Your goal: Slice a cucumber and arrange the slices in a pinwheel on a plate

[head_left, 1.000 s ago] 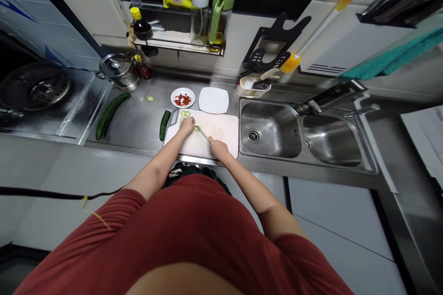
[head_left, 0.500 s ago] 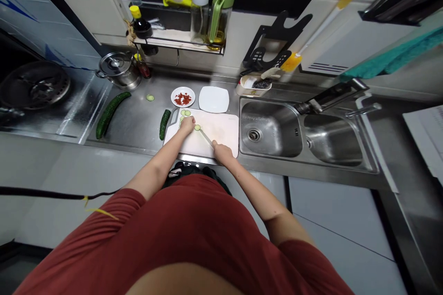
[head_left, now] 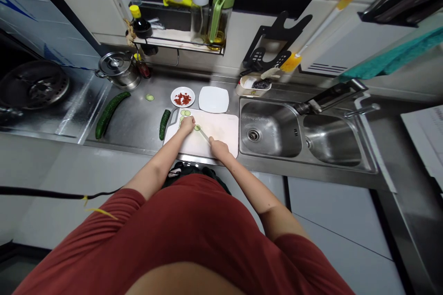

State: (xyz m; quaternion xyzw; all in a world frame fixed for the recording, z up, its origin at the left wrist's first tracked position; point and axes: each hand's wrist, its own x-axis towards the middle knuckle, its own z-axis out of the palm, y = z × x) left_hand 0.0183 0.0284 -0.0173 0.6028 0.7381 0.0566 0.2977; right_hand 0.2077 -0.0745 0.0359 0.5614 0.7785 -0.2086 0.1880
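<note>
While my left hand [head_left: 188,124] stays put near the centre of the frame, my right hand [head_left: 219,148] has moved: half a second ago it sat a little further toward the lower right, and now it has come back up and left, bringing the kitchen knife [head_left: 204,134] with it. I read that as one back-and-forth cutting stroke, so the slicing seems to be underway rather than finished.

The knife lies over the white cutting board [head_left: 223,129], just below and right of the frame's centre. Its long axis runs diagonally, from my right fist at the lower right up to the tip at the upper left, which points at a pale cucumber round [head_left: 197,128] just beside my left fingertips. My right hand is closed around the handle, which it hides. My left hand is bent over the board; whether it grips a piece of cucumber, I cannot tell. The hands are apart, with the blade between them.

More cucumber slices [head_left: 187,113] lie at the board's upper left. Off its left edge, the short cucumber piece [head_left: 164,125] stretches nearly up and down the frame, its upper end leaning right.
</note>
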